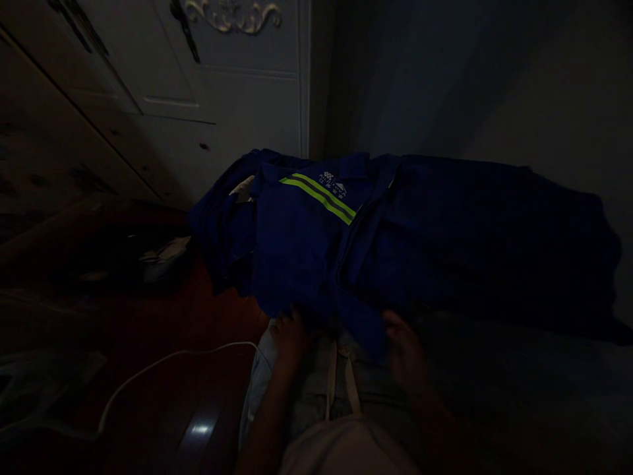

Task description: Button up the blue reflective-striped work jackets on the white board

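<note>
**Jacket [301, 247] lying sideways, close at hand**

One blue jacket is lying crosswise, probably to keep its near edge within easy reach. The left hand [291, 340] is touching that edge and the right hand [405, 356] is meeting a loose corner, perhaps steadying the cloth; whether either is gripping, I cannot tell. One stripe [321, 196] is showing, two cords [331, 379] are hanging nearer, and one cable [148, 368] is trailing over the floor [217, 330].

This looks like a room in a home, probably a bedroom, dimly lit. The pale cabinet [257, 99] shows it, with its panelled doors, dark handles [185, 30] and scrolled ornament [232, 18]. In front of the cabinet are a glossy reddish floor [217, 336] and a cloth-covered, bed-like surface [260, 369]; a plain wall [445, 79] stands right of it.
</note>
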Demonstrator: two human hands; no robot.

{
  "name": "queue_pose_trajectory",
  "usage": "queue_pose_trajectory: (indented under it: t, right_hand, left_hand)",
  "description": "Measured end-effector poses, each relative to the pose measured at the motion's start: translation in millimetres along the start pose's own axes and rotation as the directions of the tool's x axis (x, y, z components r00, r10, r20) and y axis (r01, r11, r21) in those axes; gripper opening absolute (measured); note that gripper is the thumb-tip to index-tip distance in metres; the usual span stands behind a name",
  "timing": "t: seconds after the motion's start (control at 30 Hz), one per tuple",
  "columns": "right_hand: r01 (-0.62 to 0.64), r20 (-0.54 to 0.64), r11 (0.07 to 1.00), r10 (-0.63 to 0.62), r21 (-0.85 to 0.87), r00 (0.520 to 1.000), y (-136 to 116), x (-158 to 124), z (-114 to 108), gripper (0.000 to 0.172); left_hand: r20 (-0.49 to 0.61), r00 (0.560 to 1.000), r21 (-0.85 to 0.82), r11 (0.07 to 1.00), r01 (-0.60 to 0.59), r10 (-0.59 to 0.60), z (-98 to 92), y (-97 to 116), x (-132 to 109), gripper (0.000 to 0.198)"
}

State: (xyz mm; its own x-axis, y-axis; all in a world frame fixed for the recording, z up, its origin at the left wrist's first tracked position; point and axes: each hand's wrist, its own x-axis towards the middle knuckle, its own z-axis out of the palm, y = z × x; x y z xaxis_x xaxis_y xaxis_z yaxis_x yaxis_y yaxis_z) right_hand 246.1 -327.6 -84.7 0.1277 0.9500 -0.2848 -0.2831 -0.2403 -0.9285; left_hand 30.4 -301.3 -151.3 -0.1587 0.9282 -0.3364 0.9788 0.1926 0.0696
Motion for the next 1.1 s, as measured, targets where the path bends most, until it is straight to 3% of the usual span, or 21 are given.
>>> queue_pose_trajectory:
  t: [0.1, 0.2, 0.43, 0.6, 0.77, 0.83, 0.97, 1.1]
  right_hand:
    - [-0.071, -0.163, 0.947, 0.127, 0.314, 0.978, -6, 4, 2, 0.024]
    - [-0.079, -0.186, 0.899, 0.174, 0.430, 0.967, -6, 8, 1, 0.022]
    - [-0.115, -0.212, 0.872, 0.241, 0.476, 0.947, -4, 2, 1, 0.033]
    - [-0.072, -0.240, 0.933, 0.164, 0.352, 0.957, -6, -1, 4, 0.038]
    - [-0.058, -0.195, 0.959, 0.115, 0.276, 0.974, -4, -1, 6, 0.043]
    - [-0.067, -0.193, 0.959, 0.123, 0.275, 0.973, -3, 0, 8, 0.044]
    - [-0.067, -0.193, 0.960, 0.122, 0.270, 0.974, -3, 1, 9, 0.042]
    - [-0.062, -0.139, 0.964, 0.101, 0.258, 0.985, -6, -2, 11, 0.041]
  left_hand:
    - [-0.021, 1.000, -0.013, 1.000, -0.007, 0.007, -4.5, -2, 1, 0.072]
    - [-0.034, 0.999, -0.055, 0.998, -0.015, 0.013, -12.5, -6, 3, 0.051]
    - [-0.129, 0.991, -0.269, 0.961, -0.059, 0.024, -7.3, -9, 8, 0.026]
    - [-0.178, 0.984, -0.430, 0.899, -0.086, 0.009, 5.0, -16, 17, 0.021]
    - [-0.271, 0.962, -0.591, 0.794, -0.142, -0.029, 8.6, -21, 19, 0.027]
    - [-0.348, 0.933, -0.667, 0.724, -0.178, -0.092, 2.6, -20, 14, 0.030]
    - [-0.488, 0.832, -0.808, 0.496, -0.318, -0.263, -24.6, -17, -4, 0.030]
    - [-0.496, 0.787, -0.856, 0.358, -0.373, -0.367, -54.0, -14, -24, 0.023]
